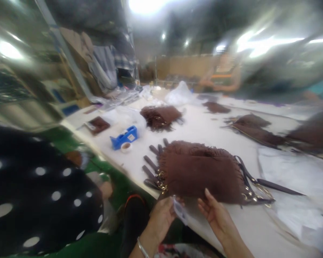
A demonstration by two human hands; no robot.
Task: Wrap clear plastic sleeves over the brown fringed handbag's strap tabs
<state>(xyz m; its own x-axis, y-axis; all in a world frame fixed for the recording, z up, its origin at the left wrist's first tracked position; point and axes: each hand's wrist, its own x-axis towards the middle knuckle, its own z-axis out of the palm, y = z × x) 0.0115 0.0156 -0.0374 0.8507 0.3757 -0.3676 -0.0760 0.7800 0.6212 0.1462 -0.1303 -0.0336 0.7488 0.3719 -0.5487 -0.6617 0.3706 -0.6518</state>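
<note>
Evidently, a small, pale, translucent plastic piece [181, 213] was at the centre of the work, just beyond the table's near edge. The left hand [163, 212] was pinching it between thumb and fingers, its far end free. At three o'clock from it, the right hand [216, 214] held nothing visible, fingers loosely spread; whether a fingertip touched the bag, I cannot tell.

Such a filmy piece seemed best gripped lightly by one edge, to avoid creasing, with the free hand steadying its loose end and both kept clear of the fringe.

At one o'clock from the piece lay the bag, a wide, brown, suede-like one with fringed edges [201, 179]. Dark tabs with gold-coloured rings [150, 172] stuck out at its nine o'clock, where they might snag the film; a dark strap with metal fittings [243, 166] lay at three.

Further out on the white table [204, 130], a blue plastic tape dispenser [125, 137] and a pale round tape roll [126, 147] sat at ten o'clock, a brown fringed pile [163, 116] at eleven. Past twelve stood a co-worker [224, 80].
</note>
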